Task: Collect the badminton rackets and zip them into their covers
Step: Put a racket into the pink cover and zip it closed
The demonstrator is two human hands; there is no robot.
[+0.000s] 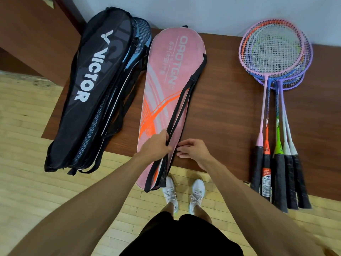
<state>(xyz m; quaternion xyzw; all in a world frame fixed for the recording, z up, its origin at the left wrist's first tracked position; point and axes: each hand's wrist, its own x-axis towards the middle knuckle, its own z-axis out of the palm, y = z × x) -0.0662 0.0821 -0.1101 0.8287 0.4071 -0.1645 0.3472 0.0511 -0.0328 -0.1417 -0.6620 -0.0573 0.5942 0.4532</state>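
Observation:
A pink racket cover with orange stripes lies lengthwise on the dark wooden table, its narrow end hanging over the front edge. My left hand grips the cover's black shoulder strap near the handle end. My right hand pinches something small at the cover's right edge, probably the zipper pull. Several badminton rackets lie stacked on the right, heads at the wall, black grips overhanging the edge. A stack of black covers lies on the left.
A pale wall runs behind the table. A brown panel stands at the far left. My legs and white shoes stand on the light wooden floor below the table's front edge.

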